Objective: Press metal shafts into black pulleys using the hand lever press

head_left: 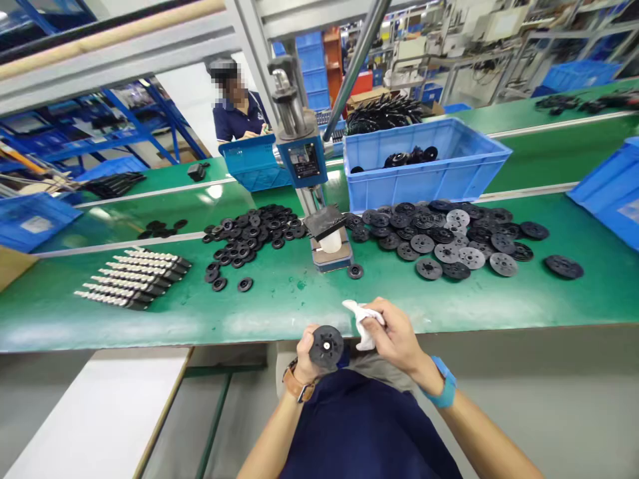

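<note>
Your navy shirt (367,432) fills the frame's bottom centre. Just above, at lower centre, your left hand (305,356) clasps a black disc (327,346), fingers curled around its edge; right of it, your right hand (397,336) pinches a crumpled white cloth (365,322). A bench-top press (303,159) stands upper centre.

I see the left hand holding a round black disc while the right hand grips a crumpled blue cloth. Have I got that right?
Not quite: the cloth is white, not blue, as the head view shows. The rest is right: the left hand holds a round black disc, and the right hand grips the crumpled cloth.
</note>
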A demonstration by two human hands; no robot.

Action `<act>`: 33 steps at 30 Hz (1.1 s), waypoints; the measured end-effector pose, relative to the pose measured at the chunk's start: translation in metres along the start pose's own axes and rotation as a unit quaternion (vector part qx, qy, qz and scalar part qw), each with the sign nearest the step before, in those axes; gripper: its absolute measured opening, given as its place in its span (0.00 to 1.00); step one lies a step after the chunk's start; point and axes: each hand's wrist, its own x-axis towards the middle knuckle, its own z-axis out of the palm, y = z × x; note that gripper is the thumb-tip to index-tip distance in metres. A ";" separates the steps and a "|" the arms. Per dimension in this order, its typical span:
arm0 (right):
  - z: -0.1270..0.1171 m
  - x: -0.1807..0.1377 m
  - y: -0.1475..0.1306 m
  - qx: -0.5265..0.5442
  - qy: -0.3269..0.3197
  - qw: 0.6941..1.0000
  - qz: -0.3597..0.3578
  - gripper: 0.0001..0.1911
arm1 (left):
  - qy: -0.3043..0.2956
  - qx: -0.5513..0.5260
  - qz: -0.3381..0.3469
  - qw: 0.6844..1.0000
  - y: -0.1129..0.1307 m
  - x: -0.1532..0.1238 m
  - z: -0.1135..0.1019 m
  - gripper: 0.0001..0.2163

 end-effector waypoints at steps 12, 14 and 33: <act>0.064 -0.003 -0.016 -0.314 -0.013 0.949 0.038 0.23 | -0.200 0.187 0.185 0.944 0.038 0.049 0.015 0.27; 0.067 -0.001 -0.015 -0.303 -0.034 0.946 0.109 0.22 | -0.202 0.217 0.211 0.931 0.040 0.054 0.015 0.24; 0.036 0.032 0.026 0.039 -0.089 0.891 0.443 0.41 | -0.124 0.232 0.184 0.947 0.022 0.076 0.004 0.23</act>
